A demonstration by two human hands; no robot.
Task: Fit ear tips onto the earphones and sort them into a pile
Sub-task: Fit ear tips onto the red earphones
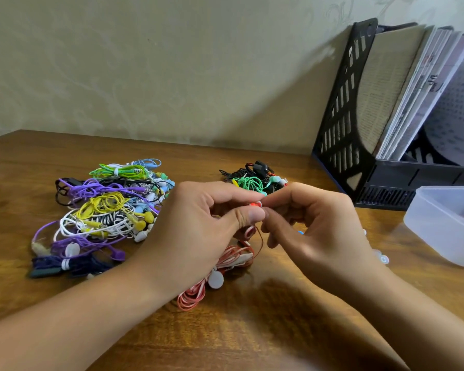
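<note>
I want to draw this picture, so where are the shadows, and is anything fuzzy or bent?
Head view: a soft shadow lies on the table under the right hand; another falls on the wall left of the file rack. The rack leans and the table edge curves, from the wide lens. The fingertips pinching the red earbud look slightly blurred. No strong glare.

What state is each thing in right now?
Left hand: pinching the red earbud.
Right hand: pinching at the same earbud.
Red cable: coiled on the table.
Big pile: bundled, left.
Small pile: behind hands.
Tub: open.
File rack: upright, holding papers.
</note>
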